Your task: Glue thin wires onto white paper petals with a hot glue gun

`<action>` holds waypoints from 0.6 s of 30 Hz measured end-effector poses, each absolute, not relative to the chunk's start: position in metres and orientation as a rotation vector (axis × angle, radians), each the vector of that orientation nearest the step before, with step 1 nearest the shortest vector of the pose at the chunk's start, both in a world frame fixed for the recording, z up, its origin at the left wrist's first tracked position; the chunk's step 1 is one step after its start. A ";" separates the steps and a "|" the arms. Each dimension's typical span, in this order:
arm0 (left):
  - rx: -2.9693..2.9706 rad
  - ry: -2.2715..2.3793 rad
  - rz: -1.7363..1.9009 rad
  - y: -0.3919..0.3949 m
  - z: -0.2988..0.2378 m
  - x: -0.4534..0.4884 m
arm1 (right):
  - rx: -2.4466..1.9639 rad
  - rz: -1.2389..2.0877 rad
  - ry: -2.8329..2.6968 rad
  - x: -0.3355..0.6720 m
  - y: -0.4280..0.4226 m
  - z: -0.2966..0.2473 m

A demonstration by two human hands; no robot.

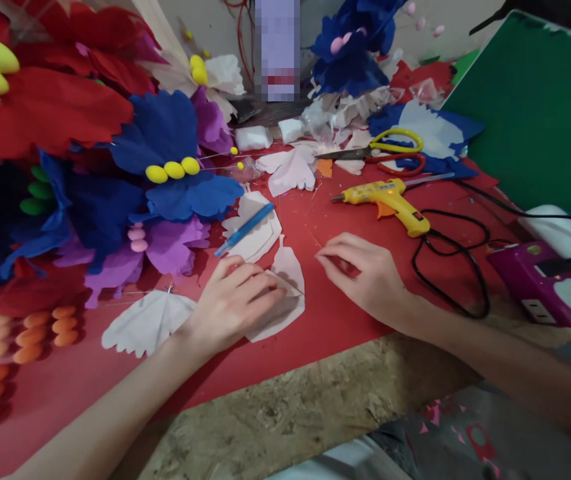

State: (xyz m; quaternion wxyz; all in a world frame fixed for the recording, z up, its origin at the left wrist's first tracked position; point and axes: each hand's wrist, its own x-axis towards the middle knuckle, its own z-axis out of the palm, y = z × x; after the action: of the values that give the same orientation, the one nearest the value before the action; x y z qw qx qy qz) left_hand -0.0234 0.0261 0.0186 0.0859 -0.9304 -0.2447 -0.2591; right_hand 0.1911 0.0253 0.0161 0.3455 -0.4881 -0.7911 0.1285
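My left hand (240, 300) rests with bent fingers on a white wing-shaped cutout (289, 267), holding it against the red table top (335, 333). Part of the cutout is hidden under the fingers. Just to the right, my right hand (368, 273) is pinched, thumb against forefinger; a faint thin line runs near the fingertips, but what they hold is too small to tell. Above my left hand a blue pen (244, 229) lies across another white cutout (260, 250). A scalloped white piece (148, 323) sits left of my left wrist.
A yellow glue gun (388, 200) and its black cord (485, 293) lie right, near a purple power box (540, 287). Behind are yellow-and-red-handled scissors (398, 143). Blue butterfly shapes (160, 133) and red ones (55, 107) crowd the left, above orange egg-shaped pieces (30, 337).
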 end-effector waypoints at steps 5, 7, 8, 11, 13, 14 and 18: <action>-2.758 -0.704 -0.811 0.024 0.016 -0.026 | -0.910 0.504 -2.305 0.190 0.019 0.020; -2.774 -0.699 -0.799 0.024 0.016 -0.026 | -0.821 0.612 -2.399 0.191 0.021 0.022; -2.787 -0.694 -0.789 0.024 0.017 -0.027 | -0.812 0.636 -2.433 0.192 0.023 0.023; -2.843 -0.670 -0.728 0.025 0.021 -0.027 | -0.817 0.587 -2.504 0.197 0.031 0.024; -2.860 -0.665 -0.702 0.025 0.024 -0.027 | -0.786 0.515 -2.548 0.200 0.037 0.021; -2.865 -0.666 -0.693 0.025 0.025 -0.027 | -0.768 0.483 -2.573 0.202 0.039 0.019; -2.857 -0.667 -0.718 0.024 0.023 -0.027 | -0.747 0.361 -2.594 0.203 0.042 0.011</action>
State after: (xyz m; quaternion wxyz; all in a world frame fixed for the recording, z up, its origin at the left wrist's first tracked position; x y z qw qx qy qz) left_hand -0.0274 0.0242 0.0233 0.0604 -0.9442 -0.2203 -0.2374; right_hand 0.2026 0.0421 0.0108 0.2078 -0.2684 -0.9317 0.1296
